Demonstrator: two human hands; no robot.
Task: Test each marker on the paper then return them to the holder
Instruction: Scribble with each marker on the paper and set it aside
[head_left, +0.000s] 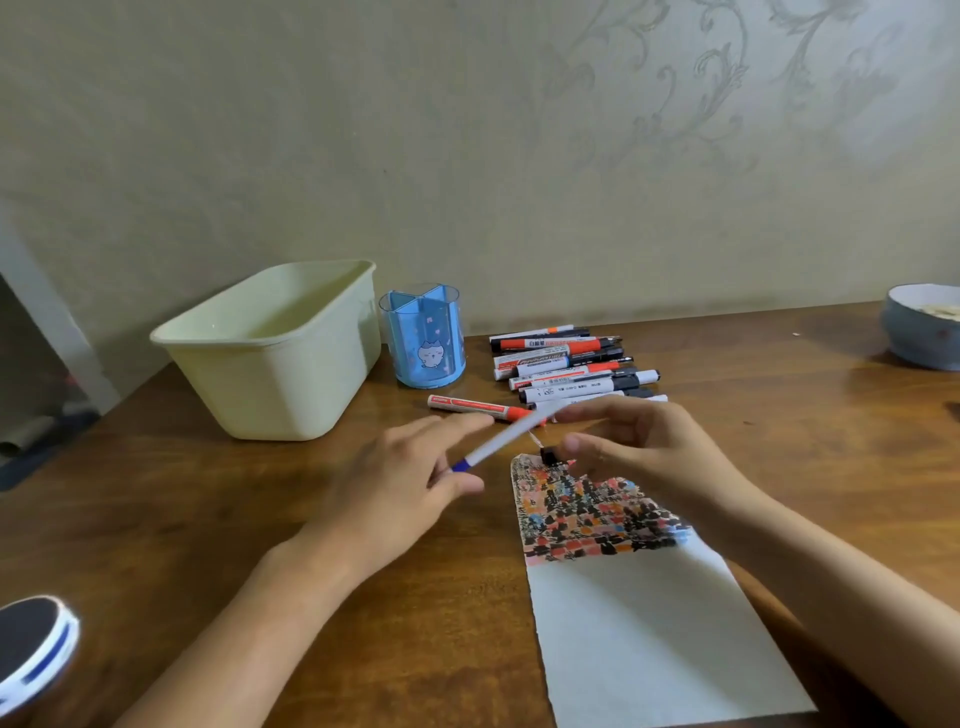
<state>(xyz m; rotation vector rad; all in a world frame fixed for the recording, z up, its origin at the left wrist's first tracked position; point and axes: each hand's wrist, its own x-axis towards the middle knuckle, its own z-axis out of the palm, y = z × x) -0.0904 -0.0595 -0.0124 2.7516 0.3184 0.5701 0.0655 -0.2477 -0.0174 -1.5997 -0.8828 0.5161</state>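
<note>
Head view: left hand (415, 483) is pinching a blue-ended marker (493, 441) just above the paper (649, 634); right hand (639, 447) is gripping its black cap (549, 457). Uncapping step seems underway; next, tip onto bare paper. Holder (423, 338) is standing beyond the paper, still taking no markers.

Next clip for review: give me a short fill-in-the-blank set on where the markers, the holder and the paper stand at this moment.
1. The blue holder has ____ markers in it.
2. The holder stands right beside a cream-coloured ____.
3. The marker between the left hand and the right hand has a ____ end.
4. The coloured test marks cover the ____ part of the paper.

Missing words: no; tub; blue; far (upper)
</note>
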